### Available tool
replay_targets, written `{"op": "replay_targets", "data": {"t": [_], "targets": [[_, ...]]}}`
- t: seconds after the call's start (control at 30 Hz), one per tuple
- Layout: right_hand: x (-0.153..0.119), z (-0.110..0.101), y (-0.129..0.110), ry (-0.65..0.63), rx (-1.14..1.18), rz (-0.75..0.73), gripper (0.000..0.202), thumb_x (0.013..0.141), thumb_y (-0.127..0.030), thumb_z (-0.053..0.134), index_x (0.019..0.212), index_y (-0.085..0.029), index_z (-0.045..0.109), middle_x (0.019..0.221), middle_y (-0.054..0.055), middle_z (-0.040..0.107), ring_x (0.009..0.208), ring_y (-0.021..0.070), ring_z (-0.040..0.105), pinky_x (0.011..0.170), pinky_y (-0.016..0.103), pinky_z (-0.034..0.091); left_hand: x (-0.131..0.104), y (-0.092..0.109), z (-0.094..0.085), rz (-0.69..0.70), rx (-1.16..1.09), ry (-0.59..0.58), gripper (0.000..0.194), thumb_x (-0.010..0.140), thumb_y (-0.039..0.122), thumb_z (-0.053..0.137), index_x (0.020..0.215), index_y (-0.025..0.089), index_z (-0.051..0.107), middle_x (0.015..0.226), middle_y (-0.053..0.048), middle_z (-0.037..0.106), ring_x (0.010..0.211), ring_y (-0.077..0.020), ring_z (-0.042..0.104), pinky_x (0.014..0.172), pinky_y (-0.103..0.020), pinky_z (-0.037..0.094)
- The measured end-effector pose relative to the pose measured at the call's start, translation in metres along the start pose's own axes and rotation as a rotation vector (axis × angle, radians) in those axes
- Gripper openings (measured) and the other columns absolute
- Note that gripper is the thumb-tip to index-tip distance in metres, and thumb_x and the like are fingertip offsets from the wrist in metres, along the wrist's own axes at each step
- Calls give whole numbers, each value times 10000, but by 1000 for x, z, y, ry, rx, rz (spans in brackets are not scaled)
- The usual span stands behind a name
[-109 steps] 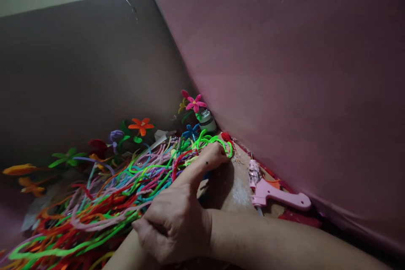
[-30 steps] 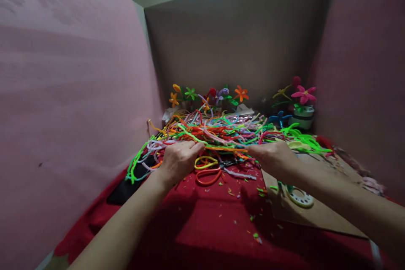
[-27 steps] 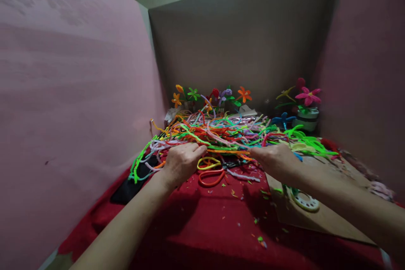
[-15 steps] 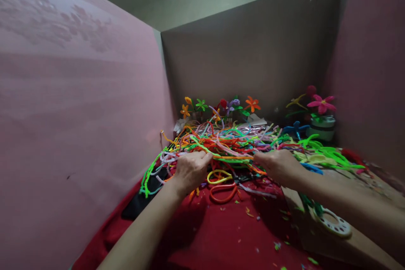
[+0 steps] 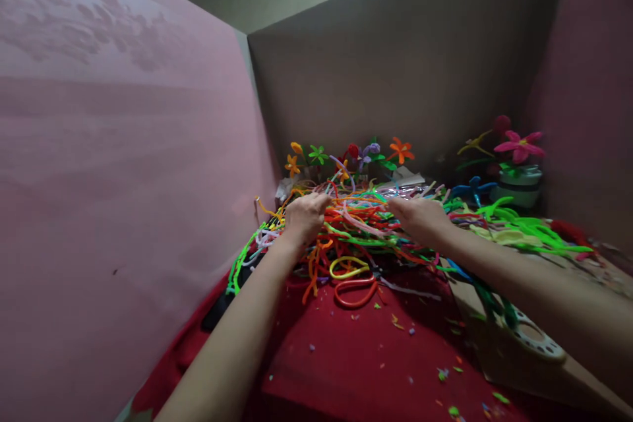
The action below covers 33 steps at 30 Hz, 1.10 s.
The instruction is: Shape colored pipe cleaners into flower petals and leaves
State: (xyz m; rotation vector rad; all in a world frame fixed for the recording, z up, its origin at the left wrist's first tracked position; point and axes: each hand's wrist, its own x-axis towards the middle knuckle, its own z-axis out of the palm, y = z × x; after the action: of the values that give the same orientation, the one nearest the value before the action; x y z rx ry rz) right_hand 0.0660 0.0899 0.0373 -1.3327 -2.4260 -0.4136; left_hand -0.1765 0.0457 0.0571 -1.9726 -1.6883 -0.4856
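Observation:
A large tangle of coloured pipe cleaners (image 5: 366, 229) lies in front of me. Above it, an orange pipe cleaner (image 5: 359, 200) runs almost level from one hand to the other. My left hand (image 5: 305, 216) is closed on its left end and my right hand (image 5: 419, 219) pinches the right end; the fingertips are partly hidden. Just below the hands, scissors with one yellow and one red handle loop (image 5: 355, 304) rest on the red cloth (image 5: 341, 356), their blades hidden under the pile.
Pipe-cleaner flowers (image 5: 400, 150) stand along the back panel. A pot (image 5: 519, 186) with a pink flower is at the back right. Bright green strands (image 5: 529, 231) spread to the right, above a pale ring with holes (image 5: 539, 343). A pink wall (image 5: 148, 178) closes the left side.
Both hands have risen and moved farther over the pile, with the orange pipe cleaner still stretched between them. My view has shifted slightly.

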Motion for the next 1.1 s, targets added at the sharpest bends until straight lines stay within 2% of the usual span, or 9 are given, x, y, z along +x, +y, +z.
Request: {"op": "replay_targets", "data": {"t": [0.1, 0.23, 0.3, 0.37, 0.5, 0.7, 0.87, 0.97, 1.1], "targets": [[12, 5, -6, -6, 13, -21, 362, 861, -342, 357, 1135, -205, 549, 938, 116, 641, 820, 221, 583, 608, 277, 342, 12, -6, 4, -19, -3, 21, 228, 835, 238, 443, 940, 242, 646, 910, -53, 627, 880, -191, 514, 754, -310, 373], [8, 14, -15, 47, 106, -91, 575, 833, -499, 367, 1283, -147, 424, 1149, 176, 540, 1037, 285, 495, 810, 354, 378, -1, 5, 6, -11, -36, 107, 380, 859, 346, 416, 1203, 212, 505, 1164, -101, 526, 1086, -221, 412, 929, -384, 309], [3, 21, -19, 41, 146, -168, 774, 765, -621, 394, 1349, -120, 314, 1281, 198, 440, 1121, 321, 434, 875, 391, 358, -13, 14, 12, 108, -54, 35, 556, 789, 473, 498, 1285, 236, 414, 1286, -120, 430, 1174, -259, 345, 967, -428, 274], [2, 30, -22, 26, 113, -206, 861, 721, -640, 449, 1361, -89, 281, 1338, 216, 374, 1195, 362, 352, 939, 441, 300, -21, 21, 23, 169, -30, -62, 682, 731, 526, 547, 1323, 246, 355, 1358, -138, 349, 1227, -299, 289, 982, -483, 238], [9, 52, -21, 34, 57, -199, 674, 828, -495, 390, 1375, -128, 248, 1373, 190, 341, 1230, 343, 315, 971, 473, 238, -16, 24, 50, 119, 49, -134, 636, 786, 499, 482, 1345, 244, 316, 1387, -152, 320, 1250, -320, 271, 995, -551, 159], [19, 72, -21, -86, 41, -98, 654, 849, -503, 328, 1396, -170, 197, 1405, 188, 285, 1255, 364, 271, 968, 528, 192, -4, 26, 79, 111, 87, -166, 591, 843, 467, 383, 1360, 199, 287, 1385, -144, 338, 1273, -288, 255, 1026, -525, 120], [14, 46, -19, -139, 142, -129, 757, 771, -616, 396, 1389, -213, 224, 1420, 170, 255, 1256, 377, 259, 970, 528, 204, -5, 21, 77, 142, 61, -221, 591, 842, 483, 367, 1360, 211, 284, 1358, -119, 391, 1245, -280, 315, 1014, -514, 162], [3, 16, -12, -88, 172, -158, 652, 798, -559, 416, 1358, -246, 301, 1417, 150, 263, 1261, 360, 249, 981, 514, 202, -4, 20, 59, 153, 54, -220, 650, 809, 507, 420, 1364, 203, 273, 1364, -144, 374, 1244, -300, 314, 1010, -530, 138], [-20, -19, -3, -44, 228, -143, 468, 783, -430, 534, 1195, -210, 526, 1330, 154, 378, 1176, 329, 354, 951, 477, 263, -2, 27, 29, 160, 16, -193, 752, 730, 493, 547, 1367, 213, 261, 1358, -169, 361, 1243, -321, 304, 986, -547, 159]]}}
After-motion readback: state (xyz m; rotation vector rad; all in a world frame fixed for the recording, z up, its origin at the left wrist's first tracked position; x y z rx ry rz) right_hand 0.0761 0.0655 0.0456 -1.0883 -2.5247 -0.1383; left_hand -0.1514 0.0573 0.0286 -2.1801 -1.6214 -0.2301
